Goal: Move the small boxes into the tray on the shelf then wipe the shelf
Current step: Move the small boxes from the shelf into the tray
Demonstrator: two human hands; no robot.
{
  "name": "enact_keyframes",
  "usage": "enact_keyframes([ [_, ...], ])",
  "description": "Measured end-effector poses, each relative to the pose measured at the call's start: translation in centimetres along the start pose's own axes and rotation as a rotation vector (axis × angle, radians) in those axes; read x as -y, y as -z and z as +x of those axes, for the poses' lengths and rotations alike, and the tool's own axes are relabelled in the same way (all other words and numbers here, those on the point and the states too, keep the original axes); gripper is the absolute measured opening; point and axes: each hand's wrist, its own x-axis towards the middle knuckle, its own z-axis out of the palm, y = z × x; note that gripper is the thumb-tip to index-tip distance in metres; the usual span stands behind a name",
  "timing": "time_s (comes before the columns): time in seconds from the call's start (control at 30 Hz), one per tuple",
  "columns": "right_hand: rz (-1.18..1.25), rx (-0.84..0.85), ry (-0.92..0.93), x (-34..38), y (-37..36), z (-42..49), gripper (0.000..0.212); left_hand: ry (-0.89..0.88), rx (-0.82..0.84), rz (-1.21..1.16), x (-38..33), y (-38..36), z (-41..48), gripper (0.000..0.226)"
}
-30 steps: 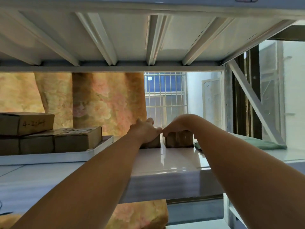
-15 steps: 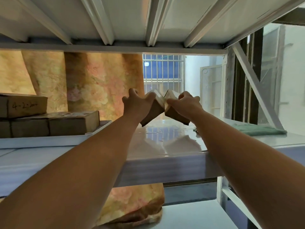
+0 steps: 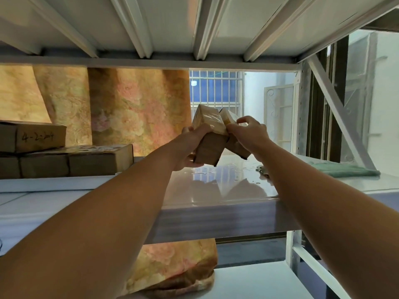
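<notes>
Each grip curled round one of two tilted, touching boxes (image 3: 209, 131) above the shelf (image 3: 216, 192), the left hand (image 3: 189, 146) and right hand (image 3: 250, 134) should level them, then carry both left into the tray (image 3: 54, 183) beside its stack (image 3: 97, 159).

The left hand (image 3: 187, 147) and the right hand (image 3: 250, 134) are side by side over the shelf (image 3: 216, 190). Each holds one small box. The left box (image 3: 209, 134) and the right box (image 3: 236, 147) lean together at their tops between the hands. Well left of the left hand, the tray (image 3: 64, 182) lies on the shelf with stacked boxes (image 3: 97, 160) in it. Right of the right hand, a cloth (image 3: 345, 170) lies on the shelf. A curtain (image 3: 140, 108) hangs behind the left hand.
</notes>
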Motion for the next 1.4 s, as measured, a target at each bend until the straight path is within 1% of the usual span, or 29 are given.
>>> enact_keyframes([
  [0.07,0.008,-0.027,0.012,0.0,0.1,0.0,0.055,-0.041,-0.035,0.004,0.0,-0.1,0.1,0.068],
  [0.23,-0.029,-0.076,-0.028,-0.4,-0.2,0.1,0.069,-0.192,-0.209,0.05,0.0,-0.2,0.7,0.09],
  [0.3,-0.022,-0.063,-0.032,-0.5,-0.2,0.3,0.074,-0.261,-0.274,0.147,0.1,0.0,0.7,0.103],
  [0.33,-0.017,-0.056,-0.023,-0.4,-0.2,0.2,0.076,-0.297,-0.3,0.227,0.3,0.1,0.7,0.104],
  [0.37,-0.011,-0.061,-0.011,-0.4,-0.2,0.1,0.077,-0.325,-0.325,0.324,0.4,0.1,0.5,0.101],
  [0.47,0.015,-0.143,-0.003,-0.2,-0.1,0.1,0.076,-0.388,-0.441,0.597,0.4,0.0,0.3,0.088],
  [0.53,0.036,-0.203,0.007,-0.1,0.0,0.1,0.073,-0.453,-0.529,0.635,0.1,0.0,0.0,0.085],
  [0.57,0.032,-0.218,0.026,-0.1,0.1,0.1,0.072,-0.462,-0.524,0.611,0.0,0.0,0.1,0.086],
  [0.63,-0.002,-0.212,0.048,-0.1,0.0,0.1,0.073,-0.388,-0.426,0.541,-0.1,0.0,-0.1,0.094],
  [0.67,-0.013,-0.193,0.038,-0.1,-0.1,0.1,0.073,-0.364,-0.406,0.536,-0.1,0.0,-0.3,0.098],
  [0.7,-0.013,-0.174,0.019,-0.1,-0.1,0.1,0.074,-0.378,-0.43,0.559,-0.2,-0.1,-0.4,0.101],
  [0.77,-0.002,-0.151,-0.012,-0.1,-0.1,0.2,0.074,-0.471,-0.493,0.635,-0.4,-0.2,-0.6,0.104],
  [0.83,-0.037,-0.122,-0.004,-0.1,-0.2,0.1,0.075,-0.517,-0.486,0.689,-0.4,-0.6,-0.7,0.105],
  [0.9,-0.073,-0.092,0.025,0.0,-0.4,-0.1,0.077,-0.511,-0.49,0.675,-0.2,-0.8,-0.6,0.102],
  [0.97,-0.061,-0.082,0.057,0.2,-0.7,-0.2,0.075,-0.495,-0.504,0.66,-0.2,-0.6,-0.7,0.096],
  [1.13,-0.01,-0.097,0.092,0.5,-1.0,-0.2,0.068,-0.494,-0.638,0.644,-0.3,0.3,-0.9,0.082],
  [1.2,0.006,-0.102,0.098,1.0,-1.1,-0.4,0.064,-0.446,-0.691,0.678,-0.5,0.8,-1.3,0.079],
  [1.27,-0.027,-0.101,0.136,2.1,-1.3,-0.9,0.061,-0.372,-0.717,0.719,-0.8,1.4,-1.9,0.076],
  [1.33,-0.084,-0.08,0.197,3.5,-1.8,-1.9,0.061,-0.292,-0.701,0.723,-1.2,2.2,-2.7,0.074],
  [1.4,-0.126,-0.053,0.239,5.1,-2.7,-3.1,0.061,-0.25,-0.712,0.689,-1.9,3.6,-2.9,0.073],
])
